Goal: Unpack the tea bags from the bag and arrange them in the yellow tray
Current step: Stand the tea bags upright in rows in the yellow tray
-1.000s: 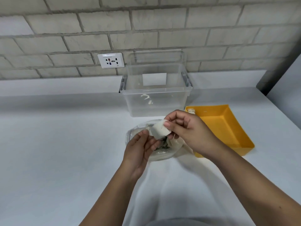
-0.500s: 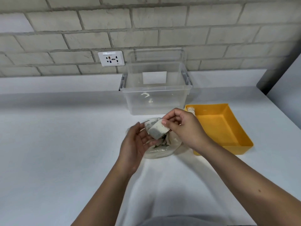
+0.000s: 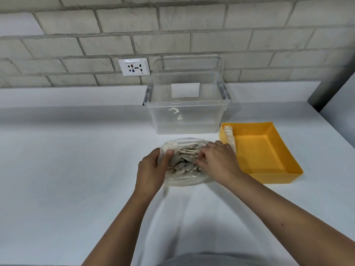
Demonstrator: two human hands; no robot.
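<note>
A clear plastic bag [image 3: 182, 178] lies open on the white counter with several grey-white tea bags [image 3: 187, 159] inside. My left hand [image 3: 152, 170] is at the bag's left edge and grips a small white stack of tea bags [image 3: 170, 147] under its thumb. My right hand [image 3: 217, 162] reaches into the bag from the right, its fingertips curled onto a tea bag in the pile. The yellow tray [image 3: 269, 176] stands just right of the bag. A row of tea bags [image 3: 229, 134] stands along the tray's left wall.
A clear plastic storage box [image 3: 184, 116] stands behind the bag against the brick wall. A white wall socket [image 3: 133, 67] is mounted at its left. The counter's right edge runs close past the tray.
My right hand, which held one tea bag up over the bag, has dropped into the bag. My left hand has closed on tea bags at the bag's left edge.
</note>
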